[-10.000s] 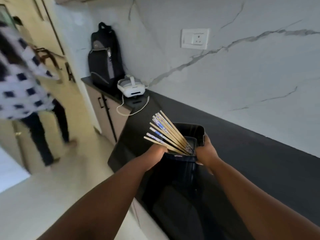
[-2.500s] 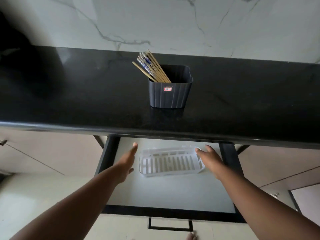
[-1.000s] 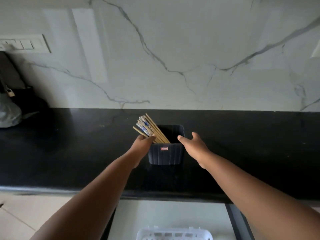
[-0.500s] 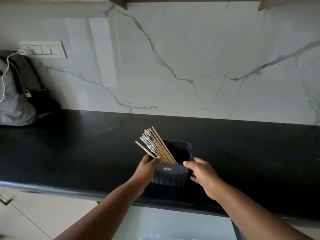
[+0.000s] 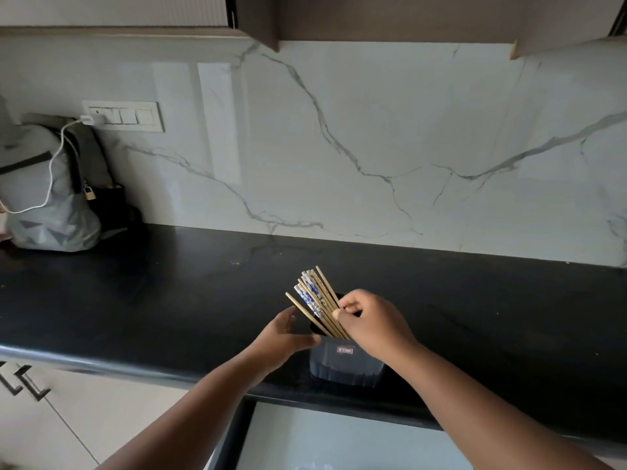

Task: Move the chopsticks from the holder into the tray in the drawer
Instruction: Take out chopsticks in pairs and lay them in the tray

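Right hand (image 5: 371,322) fingers pinching chopsticks (image 5: 317,301) in holder (image 5: 344,362), left hand (image 5: 283,337) gripping its side

Soft, dim daylight fills the kitchen, leaving the marble backsplash (image 5: 407,137) pale and evenly lit with broad vertical reflections at left, while the black countertop (image 5: 135,300) swallows detail and carries only a faint sheen along its front edge. The wide-angle lens bows the counter edge and the upper cabinets (image 5: 407,18) toward the corners. The centre is fairly sharp; the forearms at the bottom edge look soft, and shadows stay diffuse.
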A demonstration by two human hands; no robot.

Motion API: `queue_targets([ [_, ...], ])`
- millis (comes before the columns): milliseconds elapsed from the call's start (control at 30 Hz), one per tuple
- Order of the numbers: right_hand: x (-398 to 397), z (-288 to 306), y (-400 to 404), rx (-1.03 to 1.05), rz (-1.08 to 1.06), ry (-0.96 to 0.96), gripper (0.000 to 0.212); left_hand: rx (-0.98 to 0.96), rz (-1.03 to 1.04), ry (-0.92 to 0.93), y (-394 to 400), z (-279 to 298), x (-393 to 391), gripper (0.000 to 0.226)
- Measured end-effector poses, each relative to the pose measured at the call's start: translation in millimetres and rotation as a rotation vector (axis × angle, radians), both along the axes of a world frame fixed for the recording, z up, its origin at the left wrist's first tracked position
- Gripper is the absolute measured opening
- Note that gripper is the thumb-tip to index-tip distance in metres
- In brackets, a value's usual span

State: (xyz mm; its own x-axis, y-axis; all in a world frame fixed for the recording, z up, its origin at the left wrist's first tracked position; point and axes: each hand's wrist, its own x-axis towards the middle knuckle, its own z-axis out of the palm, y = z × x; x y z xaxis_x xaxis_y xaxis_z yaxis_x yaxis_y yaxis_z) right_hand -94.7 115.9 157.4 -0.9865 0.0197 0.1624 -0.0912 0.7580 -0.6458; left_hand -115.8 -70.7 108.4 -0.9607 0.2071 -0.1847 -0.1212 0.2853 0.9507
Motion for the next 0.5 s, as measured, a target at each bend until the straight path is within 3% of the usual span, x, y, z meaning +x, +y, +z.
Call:
queue_targets([
  [233, -33, -7, -51, 0.122, 0.063, -0.124, 0.047, 0.002, 0.017, -0.023, -8, -11, 3, 0.097],
  [500, -35, -16, -60, 0.292, -0.020, -0.078, 0.018, -0.017, 0.053, -0.041, -19, -23, 2, 0.092],
])
